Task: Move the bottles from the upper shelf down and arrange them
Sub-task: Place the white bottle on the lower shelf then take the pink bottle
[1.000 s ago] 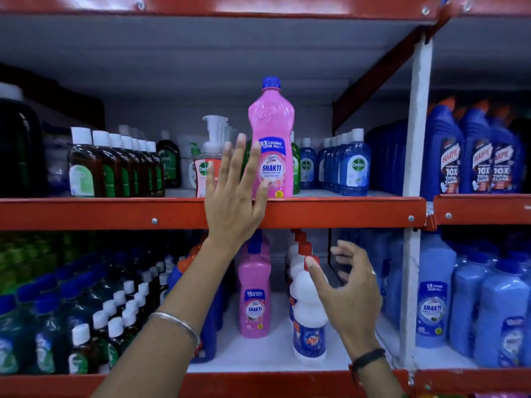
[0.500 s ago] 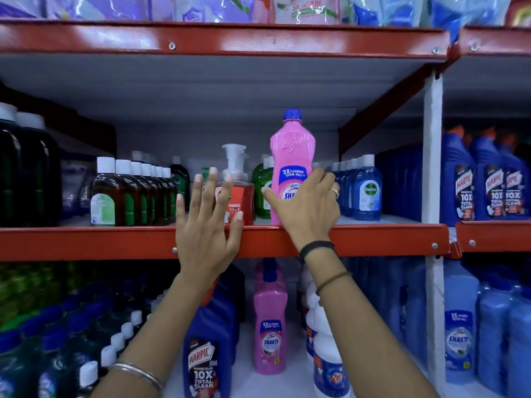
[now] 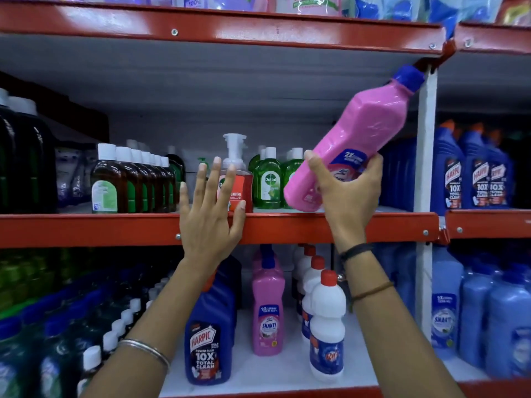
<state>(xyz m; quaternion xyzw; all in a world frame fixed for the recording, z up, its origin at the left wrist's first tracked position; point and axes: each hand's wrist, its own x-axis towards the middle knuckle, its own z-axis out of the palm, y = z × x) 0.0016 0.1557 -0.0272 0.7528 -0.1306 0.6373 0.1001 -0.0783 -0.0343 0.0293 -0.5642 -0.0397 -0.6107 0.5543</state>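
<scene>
Head view: one wide-angle picture of red metal shelving stocked with cleaning bottles; every place below is given relative to the upper shelf's red front edge (image 3: 287, 225).
Right hand (image 3: 349, 193): closed around the lower body of the pink bottle (image 3: 353, 145), thumb on the near side, fingers (image 3: 373, 168) curled over its blue label; it sits just above the red edge, toward its right end.
Pink bottle: lifted and tilted, its base just above the red edge and its blue cap (image 3: 408, 77) pointing up and right, close to the white upright post (image 3: 426, 168).
Left hand (image 3: 209, 222): flat and spread wide, holding nothing; the palm lies over the red edge near its middle and the fingertips (image 3: 217, 162) reach up in front of the foaming pump bottle (image 3: 237, 179).
Above the edge, on the shelf: a row of brown bottles (image 3: 129, 182) to the left, green Dettol bottles (image 3: 268, 182) just right of the pump bottle.
Below the edge, on the lower shelf: a second pink bottle (image 3: 267, 305) upright, a dark blue Harpic bottle (image 3: 209, 340) just left of it, and a row of white red-capped bottles (image 3: 326, 326) just right of it.
</scene>
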